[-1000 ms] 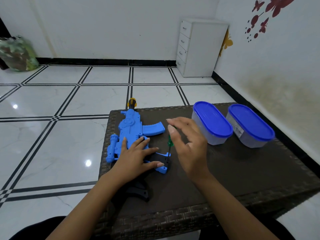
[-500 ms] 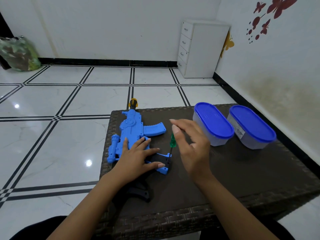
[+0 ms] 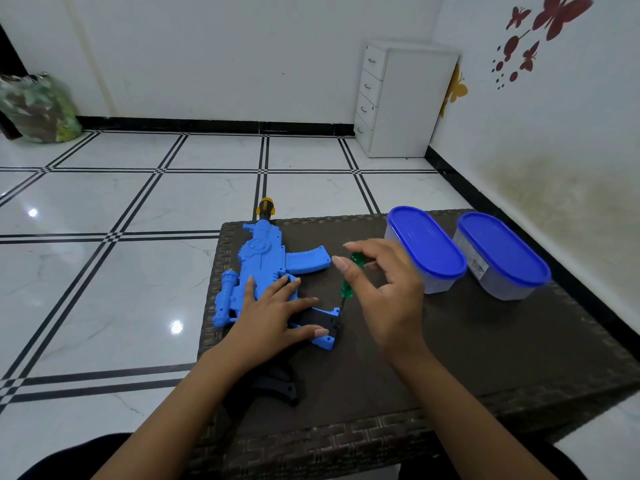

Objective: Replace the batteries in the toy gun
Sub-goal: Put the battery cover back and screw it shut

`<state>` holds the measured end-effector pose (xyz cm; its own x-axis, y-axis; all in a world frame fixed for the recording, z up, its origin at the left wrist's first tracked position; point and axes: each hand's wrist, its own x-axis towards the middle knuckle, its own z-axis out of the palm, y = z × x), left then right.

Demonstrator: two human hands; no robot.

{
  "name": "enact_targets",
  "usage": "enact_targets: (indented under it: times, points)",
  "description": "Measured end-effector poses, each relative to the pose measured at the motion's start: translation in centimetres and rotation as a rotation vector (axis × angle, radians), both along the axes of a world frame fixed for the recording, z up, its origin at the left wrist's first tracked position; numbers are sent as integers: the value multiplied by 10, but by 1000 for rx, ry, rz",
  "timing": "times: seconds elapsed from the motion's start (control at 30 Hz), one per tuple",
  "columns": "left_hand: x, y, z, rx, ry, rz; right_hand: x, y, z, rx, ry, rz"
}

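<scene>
**Now at the grip screw: toy gun pinned flat, screwdriver upright**

Here, in the head view, the blue toy gun (image 3: pixel 263 271) lies flat on the left part of the dark woven desk (image 3: pixel 485 358), its orange-tipped muzzle pointing away past the far edge and its black stock toward the person. The left hand (image 3: pixel 273 317) presses on the body with fingers spread and straight, gripping nothing. The right hand (image 3: pixel 384 289) pinches the green handle of a small screwdriver (image 3: pixel 348 287), which stands nearly upright with its tip at the black end of the pistol grip, probably on the battery-cover screw.

The gun looks like light, hollow, stiff plastic, likely to skid or twist under the driver, so flat downward pressure on the broad body near the grip seems the sound hold. The thin magazine and scope look less sturdy.

Two blue-lidded containers (image 3: pixel 426 247) stand to the right, well apart from the gun.
</scene>
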<state>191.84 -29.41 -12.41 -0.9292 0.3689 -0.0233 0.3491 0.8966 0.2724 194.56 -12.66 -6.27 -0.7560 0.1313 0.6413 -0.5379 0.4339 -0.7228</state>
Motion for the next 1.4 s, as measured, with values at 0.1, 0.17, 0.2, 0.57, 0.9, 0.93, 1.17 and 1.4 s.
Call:
enact_targets:
  times: [0.1,0.17,0.2,0.57,0.9,0.93,1.17,1.4]
  points:
    - [0,0,1,-4,-4,-1,1,2,0,-30,-51,54]
    - [0,0,1,-2,-6,-1,2,2,-1,-2,-57,87]
    - [0,0,1,-3,-5,0,2,2,-1,14,-56,95]
    - [1,1,2,-13,3,4,1,3,-5,58,47,51]
    - [2,2,3,-16,5,8,1,2,-6,65,43,41]
    - [2,2,3,-16,5,7,1,1,-6,65,43,29]
    - [2,2,3,6,6,0,2,-3,-8,36,3,71]
    - [1,1,2,4,6,-1,1,-6,-8,65,46,22]
